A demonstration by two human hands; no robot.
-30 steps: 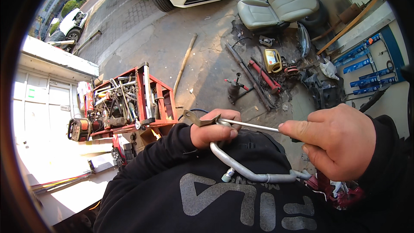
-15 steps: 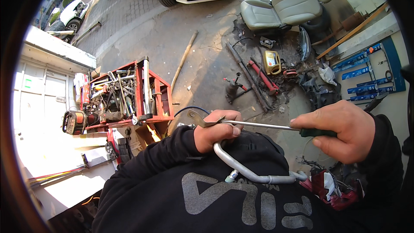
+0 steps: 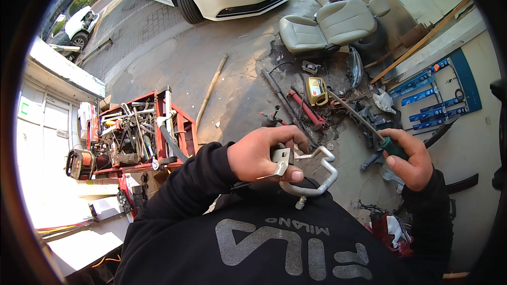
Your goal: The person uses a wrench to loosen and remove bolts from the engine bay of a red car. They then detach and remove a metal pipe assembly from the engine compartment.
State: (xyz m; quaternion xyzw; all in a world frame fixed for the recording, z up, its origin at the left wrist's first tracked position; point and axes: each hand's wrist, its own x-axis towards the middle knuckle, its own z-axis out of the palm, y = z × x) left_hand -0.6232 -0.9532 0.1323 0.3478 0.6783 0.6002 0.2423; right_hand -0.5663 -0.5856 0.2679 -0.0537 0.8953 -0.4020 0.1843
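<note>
My left hand (image 3: 264, 154) is closed around a bent silver metal pipe (image 3: 316, 190), held in front of my chest. A small flat metal bracket (image 3: 283, 158) with a square hole sits between its thumb and fingers; whether it is joined to the pipe is hidden by the hand. A short threaded fitting (image 3: 300, 203) sticks out from the pipe's lower bend. To the right, my right hand (image 3: 412, 159) grips the green handle of a long screwdriver (image 3: 364, 123). Its shaft points up and to the left, apart from the pipe and bracket.
A red tool box (image 3: 182, 136) full of hand tools stands at left, beside a cordless tool battery (image 3: 80, 164). Ahead lie a wooden pole (image 3: 212, 92), a red jack (image 3: 306, 110), a yellow jug (image 3: 317, 91) and a grey car seat (image 3: 346, 27). A white car (image 3: 237, 1) is parked beyond.
The screwdriver has come away from the bracket, swinging to point up and left as my right hand lowered. My left hand has turned the pipe and bracket. The view has shifted slightly.
</note>
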